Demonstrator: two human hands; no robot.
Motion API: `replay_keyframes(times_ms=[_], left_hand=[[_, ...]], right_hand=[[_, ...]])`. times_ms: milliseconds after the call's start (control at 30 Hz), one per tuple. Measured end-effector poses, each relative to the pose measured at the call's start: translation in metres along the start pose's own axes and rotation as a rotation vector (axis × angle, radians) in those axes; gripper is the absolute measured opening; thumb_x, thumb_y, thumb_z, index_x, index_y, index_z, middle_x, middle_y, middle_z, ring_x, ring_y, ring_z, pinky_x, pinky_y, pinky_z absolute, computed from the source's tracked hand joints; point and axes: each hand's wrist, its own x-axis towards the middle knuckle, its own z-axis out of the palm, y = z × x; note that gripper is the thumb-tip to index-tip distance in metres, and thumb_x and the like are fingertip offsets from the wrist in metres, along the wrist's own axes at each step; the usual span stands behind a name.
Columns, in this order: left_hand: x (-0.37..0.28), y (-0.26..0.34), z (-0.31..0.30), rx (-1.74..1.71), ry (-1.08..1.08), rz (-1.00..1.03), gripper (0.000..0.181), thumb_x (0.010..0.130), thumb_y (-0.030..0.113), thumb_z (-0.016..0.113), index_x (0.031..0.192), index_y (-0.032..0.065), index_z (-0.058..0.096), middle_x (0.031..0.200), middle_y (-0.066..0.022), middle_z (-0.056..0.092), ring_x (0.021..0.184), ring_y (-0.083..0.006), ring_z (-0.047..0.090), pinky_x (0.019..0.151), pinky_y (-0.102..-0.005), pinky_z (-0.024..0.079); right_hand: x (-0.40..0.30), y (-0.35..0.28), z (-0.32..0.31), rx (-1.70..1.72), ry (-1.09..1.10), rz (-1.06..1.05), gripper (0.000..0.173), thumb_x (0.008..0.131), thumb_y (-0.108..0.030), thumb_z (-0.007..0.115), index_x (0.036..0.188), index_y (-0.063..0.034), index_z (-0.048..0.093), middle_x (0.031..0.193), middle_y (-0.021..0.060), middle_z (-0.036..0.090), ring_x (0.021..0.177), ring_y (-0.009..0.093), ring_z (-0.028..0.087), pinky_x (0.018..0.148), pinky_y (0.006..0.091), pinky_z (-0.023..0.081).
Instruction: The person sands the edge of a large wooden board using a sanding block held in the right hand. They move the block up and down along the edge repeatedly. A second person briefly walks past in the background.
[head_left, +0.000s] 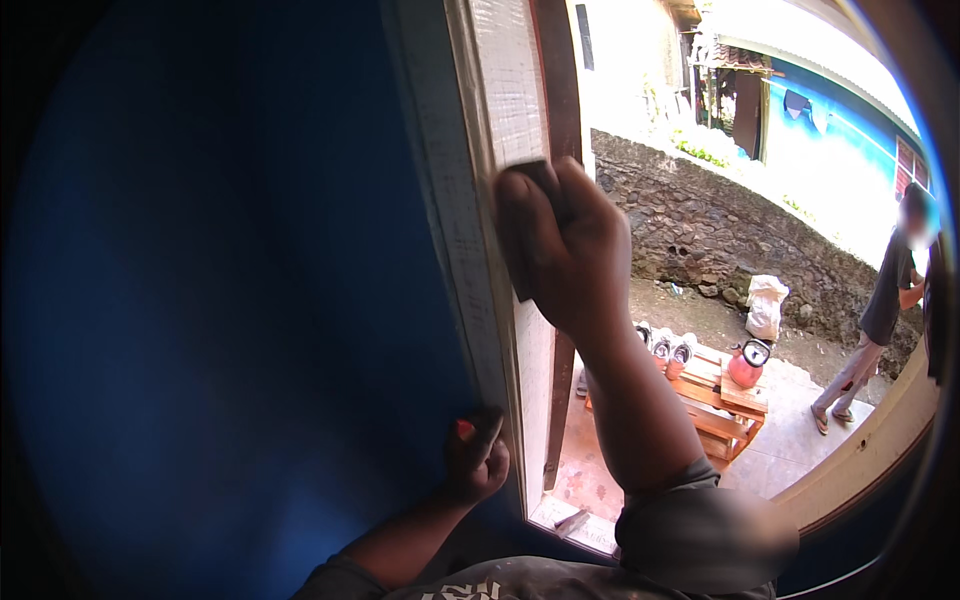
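Observation:
My right hand (574, 240) is raised against a white-painted wooden door frame (499, 97), its fingers closed on a dark flat piece (521, 277), possibly sandpaper, that lies along the frame's inner edge. Lower down, my left hand (478, 457) is curled beside the same frame, close to the dark blue wall (225, 262). A small red thing (464, 430) shows between its thumb and fingers; what it is cannot be told. A small greyish block or folded piece (572, 523) rests on the white sill at the foot of the frame.
Outside stands a slatted wooden bench (712, 409) with several shoes (679, 354) and a red kettle-like container (748, 364) on it. Behind are a white sack (765, 307) and a stone wall (705, 217). A person (885, 300) stands at the far right.

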Motion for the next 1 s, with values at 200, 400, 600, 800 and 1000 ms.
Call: replay_keyframes(times_ms=[200, 400, 600, 800, 1000], left_hand=[[0.001, -0.001, -0.006, 0.002, -0.052, 0.024, 0.045, 0.084, -0.003, 0.049, 0.128, -0.0039, 0.055, 0.095, -0.0222, 0.061, 0.081, -0.0400, 0.062, 0.074, -0.0470, 0.050], [-0.003, -0.003, -0.003, -0.045, -0.061, -0.019, 0.045, 0.084, -0.003, 0.049, 0.129, -0.0035, 0.054, 0.093, -0.0211, 0.061, 0.076, -0.0383, 0.061, 0.070, -0.0459, 0.050], [0.000, -0.001, -0.003, -0.067, 0.001, -0.015, 0.049, 0.082, -0.005, 0.056, 0.131, 0.0025, 0.061, 0.092, -0.0153, 0.067, 0.067, -0.0285, 0.063, 0.063, -0.0374, 0.050], [0.002, 0.001, 0.000, -0.051, 0.000, -0.009, 0.050, 0.082, -0.004, 0.057, 0.131, 0.0031, 0.061, 0.093, -0.0162, 0.067, 0.068, -0.0299, 0.063, 0.063, -0.0383, 0.050], [0.003, 0.004, 0.000, -0.038, 0.023, 0.010, 0.049, 0.083, -0.003, 0.057, 0.131, 0.0032, 0.061, 0.096, -0.0167, 0.068, 0.068, -0.0303, 0.063, 0.064, -0.0391, 0.050]], right_hand=[[-0.040, 0.024, 0.016, 0.074, 0.072, -0.082, 0.036, 0.090, -0.032, 0.073, 0.077, -0.0047, 0.054, 0.067, 0.0181, 0.062, 0.063, 0.037, 0.065, 0.056, 0.0432, 0.048], [-0.016, 0.007, 0.013, -0.064, 0.035, -0.139, 0.038, 0.092, -0.033, 0.072, 0.075, -0.0047, 0.053, 0.065, 0.0189, 0.060, 0.061, 0.038, 0.063, 0.055, 0.0446, 0.047], [-0.003, -0.002, 0.016, -0.181, 0.078, -0.272, 0.041, 0.092, -0.036, 0.071, 0.072, -0.0054, 0.051, 0.061, 0.0185, 0.057, 0.057, 0.038, 0.061, 0.054, 0.0471, 0.046], [-0.041, 0.021, 0.006, -0.169, 0.010, -0.186, 0.044, 0.093, -0.033, 0.070, 0.065, -0.0053, 0.049, 0.059, 0.0188, 0.055, 0.054, 0.037, 0.059, 0.050, 0.0451, 0.043], [0.018, -0.034, 0.008, -0.136, 0.102, -0.226, 0.043, 0.093, -0.033, 0.070, 0.067, -0.0040, 0.051, 0.060, 0.0192, 0.057, 0.054, 0.037, 0.060, 0.052, 0.0455, 0.044]])
